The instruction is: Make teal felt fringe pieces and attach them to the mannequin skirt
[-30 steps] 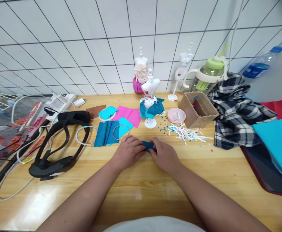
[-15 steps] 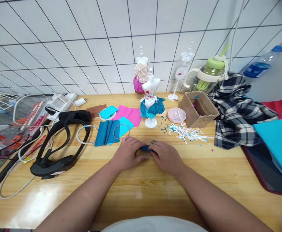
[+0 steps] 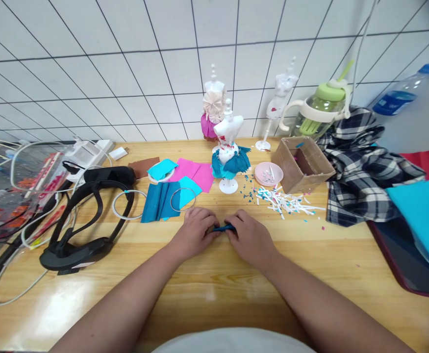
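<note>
A narrow folded strip of dark blue paper or cloth (image 3: 224, 228) stretches between my hands, low over the table. My left hand (image 3: 200, 229) pinches its left end, fingers curled. The other end is gripped by my right hand (image 3: 249, 239), whose fingers are bent down around it. Just behind stands a small white mannequin (image 3: 229, 130) on a round base, wearing a ruffled teal skirt (image 3: 238, 162). To the left lie teal sheets (image 3: 161, 202), a thin ring (image 3: 183, 200) and pink sheets (image 3: 204, 176).
White paper strips (image 3: 288, 202) lie beside a pink dish (image 3: 269, 174) and a cardboard box (image 3: 302, 164). Two more mannequins stand by the tiled wall. A black headset (image 3: 85, 252) with cables lies left; a plaid cloth (image 3: 368, 181), green-lidded jug (image 3: 320, 110) and dark tray (image 3: 401, 260) are right.
The blue piece between my hands now looks narrower and rolled or folded tighter. Pointed metal tips seen by my right fingers earlier no longer show. The view has shifted slightly.
</note>
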Available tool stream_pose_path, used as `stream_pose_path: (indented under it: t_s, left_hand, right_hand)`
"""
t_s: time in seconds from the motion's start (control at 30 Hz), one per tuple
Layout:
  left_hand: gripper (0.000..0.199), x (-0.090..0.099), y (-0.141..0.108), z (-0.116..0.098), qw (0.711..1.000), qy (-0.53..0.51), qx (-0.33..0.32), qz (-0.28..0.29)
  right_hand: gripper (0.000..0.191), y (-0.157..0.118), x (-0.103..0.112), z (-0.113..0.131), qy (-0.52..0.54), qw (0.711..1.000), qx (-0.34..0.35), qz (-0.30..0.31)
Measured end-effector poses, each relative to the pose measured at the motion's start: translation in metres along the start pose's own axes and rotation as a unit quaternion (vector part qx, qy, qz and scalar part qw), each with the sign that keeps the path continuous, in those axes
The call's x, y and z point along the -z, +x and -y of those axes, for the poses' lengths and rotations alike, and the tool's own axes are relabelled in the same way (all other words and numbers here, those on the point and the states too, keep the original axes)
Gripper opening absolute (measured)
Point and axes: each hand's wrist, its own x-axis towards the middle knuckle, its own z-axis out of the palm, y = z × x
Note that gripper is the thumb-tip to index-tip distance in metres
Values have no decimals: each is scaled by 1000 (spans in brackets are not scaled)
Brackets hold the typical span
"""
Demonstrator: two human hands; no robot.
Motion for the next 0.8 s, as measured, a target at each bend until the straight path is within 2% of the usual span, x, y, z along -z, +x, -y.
stream_pose_path:
  t_s: [0.1, 0.23, 0.3, 0.37, 0.43, 0.5, 0.57, 0.6, 0.7, 0.77, 0.8]
  left_hand:
    - [7, 5, -1, 1, 999, 11, -26, -18]
    - [13, 12, -4, 0, 996, 30, -60, -51]
    - [15, 13, -5, 1, 995, -13, -38, -88]
    - [23, 12, -6, 1, 984, -124, 42, -122]
    - [38, 11, -6, -1, 945, -285, 129, -95]
    - [52, 11, -7, -5, 894, -414, 172, -13]
    - [50, 13, -7, -11, 866, -462, 186, 48]
    - [45, 14, -6, -14, 862, -464, 198, 53]
    - [32, 17, -6, -17, 870, -437, 228, 6]
    - [28, 18, -7, -15, 900, -372, 225, -36]
    - [25, 18, -7, -13, 919, -328, 214, -47]
  right_hand:
    - [12, -1, 0, -4, 20, 1000, 13, -20]
    - [13, -1, 1, -8, 80, 995, 52, -32]
    - [14, -2, 4, -9, 84, 993, 67, -50]
    - [16, -4, 7, -9, 57, 990, 87, -98]
    - [18, -7, 9, -9, 16, 984, 116, -136]
    - [22, -10, 8, -9, -18, 982, 137, -131]
    - [26, -13, 6, -8, -32, 982, 150, -110]
    - [26, -14, 5, -7, -31, 982, 156, -103]
    - [29, -13, 3, -5, 31, 980, 148, -128]
    - [36, -11, 4, -4, 122, 975, 114, -145]
    - [38, -9, 5, -4, 173, 971, 92, -134]
